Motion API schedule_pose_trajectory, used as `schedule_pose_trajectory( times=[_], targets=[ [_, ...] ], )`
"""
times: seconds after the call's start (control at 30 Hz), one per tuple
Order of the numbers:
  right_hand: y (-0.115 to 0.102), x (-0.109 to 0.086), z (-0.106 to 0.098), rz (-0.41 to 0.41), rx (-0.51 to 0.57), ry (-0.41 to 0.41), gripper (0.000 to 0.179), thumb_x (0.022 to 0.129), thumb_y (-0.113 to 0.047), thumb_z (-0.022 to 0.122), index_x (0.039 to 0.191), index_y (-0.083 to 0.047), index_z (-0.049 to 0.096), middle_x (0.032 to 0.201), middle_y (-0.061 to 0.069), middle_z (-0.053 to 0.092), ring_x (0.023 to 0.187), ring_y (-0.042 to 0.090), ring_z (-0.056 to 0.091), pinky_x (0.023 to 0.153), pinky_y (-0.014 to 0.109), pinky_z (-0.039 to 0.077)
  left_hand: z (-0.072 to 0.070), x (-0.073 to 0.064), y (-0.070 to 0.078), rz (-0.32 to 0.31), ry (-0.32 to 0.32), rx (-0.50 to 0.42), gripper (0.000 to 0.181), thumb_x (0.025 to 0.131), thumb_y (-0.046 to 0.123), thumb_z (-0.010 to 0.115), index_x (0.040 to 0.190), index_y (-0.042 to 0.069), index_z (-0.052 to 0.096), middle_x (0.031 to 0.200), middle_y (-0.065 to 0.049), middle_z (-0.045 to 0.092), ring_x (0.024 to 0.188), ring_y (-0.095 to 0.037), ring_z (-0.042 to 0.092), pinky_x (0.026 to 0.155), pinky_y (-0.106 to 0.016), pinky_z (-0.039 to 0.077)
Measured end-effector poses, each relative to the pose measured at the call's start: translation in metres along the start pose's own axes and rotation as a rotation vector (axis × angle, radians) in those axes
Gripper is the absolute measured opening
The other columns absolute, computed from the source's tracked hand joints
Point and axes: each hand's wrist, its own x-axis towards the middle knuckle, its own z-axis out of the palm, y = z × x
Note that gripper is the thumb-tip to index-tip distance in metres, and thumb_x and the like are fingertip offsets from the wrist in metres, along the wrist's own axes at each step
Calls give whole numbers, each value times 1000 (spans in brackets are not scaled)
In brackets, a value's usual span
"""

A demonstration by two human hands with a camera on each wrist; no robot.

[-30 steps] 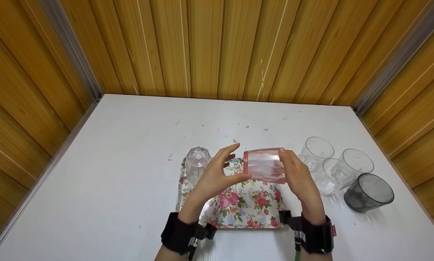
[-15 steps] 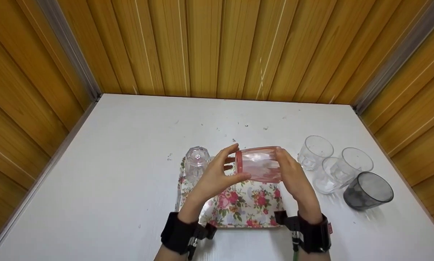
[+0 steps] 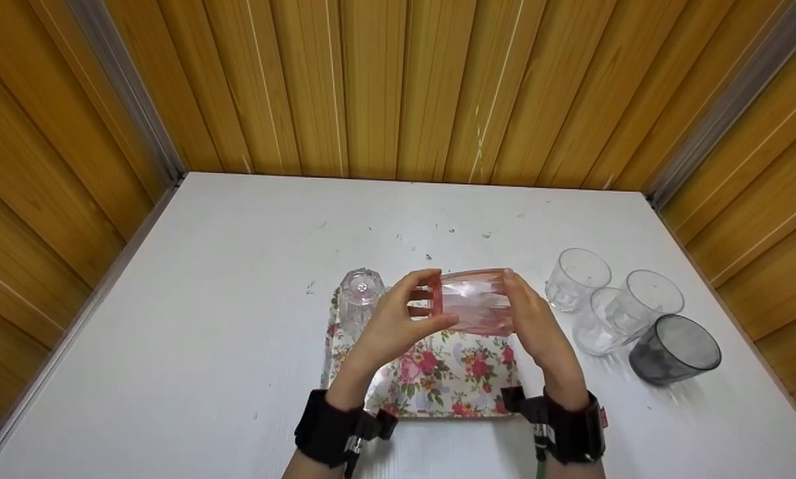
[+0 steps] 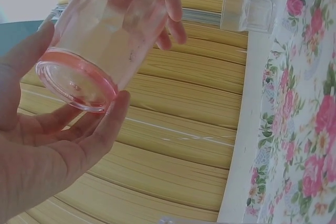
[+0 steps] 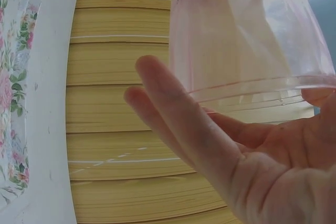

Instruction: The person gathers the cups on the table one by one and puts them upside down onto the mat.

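Observation:
A pink translucent drinking glass (image 3: 474, 303) lies sideways in the air above a floral tray (image 3: 437, 402), spanned by both hands. My left hand (image 3: 392, 324) holds its base end between thumb and fingers; the left wrist view shows them around the thick red base ring (image 4: 76, 80). At the mouth end, my right hand (image 3: 542, 327) holds the glass by the rim (image 5: 262, 85), fingers and thumb on either side. On the tray's far left corner stands an upside-down clear glass (image 3: 361, 296).
Right of the tray is a cluster of tumblers: clear ones (image 3: 578, 279), (image 3: 607, 326) and a smoky grey glass (image 3: 673, 352) at the near side. Wood-patterned panels (image 3: 398, 86) close off the back and sides of the white table (image 3: 171, 332).
The right hand has moved the pink glass left, bringing its base into the left hand. The left fingers have closed around the base. The other glasses have stayed put.

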Motion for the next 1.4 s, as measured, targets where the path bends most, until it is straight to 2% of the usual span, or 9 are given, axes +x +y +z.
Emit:
schedule_pose_trajectory(
  times=[0.17, 0.33, 0.5, 0.63, 0.83, 1.0, 1.1, 1.27, 1.4],
  targets=[
    [1, 0, 0, -16, -1, -14, 62, 98, -42, 23, 140, 3, 27, 138, 25, 36, 124, 35, 38, 100, 47, 36, 0, 1, 0, -21, 0, -3, 65, 76, 22, 73, 133, 14, 42, 122, -6, 52, 105, -20, 55, 85, -28, 49],
    [0, 0, 2, 3, 34, -18, 60, 98, -42, 22, 137, 1, 35, 126, 25, 47, 104, 34, 54, 80, 39, 51, 0, -1, 2, -14, 20, 18, 66, 75, 24, 74, 132, 15, 44, 121, -5, 53, 103, -19, 55, 85, -28, 49],
    [-1, 0, 3, 10, 74, -23, 55, 98, -42, 22, 131, -2, 43, 116, 22, 53, 93, 28, 58, 71, 34, 53, -1, -2, 5, 7, 35, 43, 66, 74, 29, 75, 131, 13, 46, 118, -4, 54, 102, -17, 56, 84, -25, 49],
    [-1, -1, 2, 16, 22, -22, 57, 98, -42, 21, 133, -2, 41, 120, 22, 51, 100, 30, 55, 80, 37, 50, -1, -2, 5, 18, 40, 58, 66, 74, 31, 74, 131, 12, 46, 118, -4, 54, 103, -17, 55, 84, -25, 49],
    [-3, -1, 1, 13, -44, -31, 59, 99, -40, 20, 138, 3, 32, 136, 24, 39, 121, 32, 40, 100, 45, 36, -1, -3, 6, 21, 45, 61, 69, 74, 30, 74, 132, 10, 44, 120, -5, 53, 105, -18, 54, 84, -24, 49],
    [-1, 0, 3, 32, 30, -37, 57, 99, -41, 20, 130, 0, 43, 117, 22, 52, 98, 28, 55, 80, 35, 50, 0, -3, 8, 19, 56, 60, 67, 73, 29, 75, 131, 13, 46, 120, -4, 53, 104, -18, 55, 83, -24, 50],
    [1, 1, 4, 40, 53, -42, 56, 98, -42, 19, 124, -2, 48, 107, 19, 55, 86, 22, 58, 70, 29, 51, 0, -3, 8, 21, 70, 72, 68, 72, 29, 76, 131, 13, 46, 119, -4, 54, 103, -18, 55, 82, -23, 50],
    [1, 2, 3, 24, 9, -33, 53, 99, -39, 20, 124, -2, 47, 99, 16, 57, 82, 18, 57, 69, 27, 49, 1, -3, 8, 32, 78, 102, 69, 71, 29, 76, 131, 11, 46, 118, -4, 54, 102, -18, 55, 80, -21, 50],
    [2, 1, 3, 25, 15, -42, 53, 99, -39, 19, 129, -3, 44, 102, 17, 58, 84, 19, 58, 70, 27, 49, 2, -4, 9, 39, 80, 109, 69, 71, 29, 76, 130, 11, 46, 117, -4, 54, 101, -18, 55, 80, -21, 50]
  ],
)
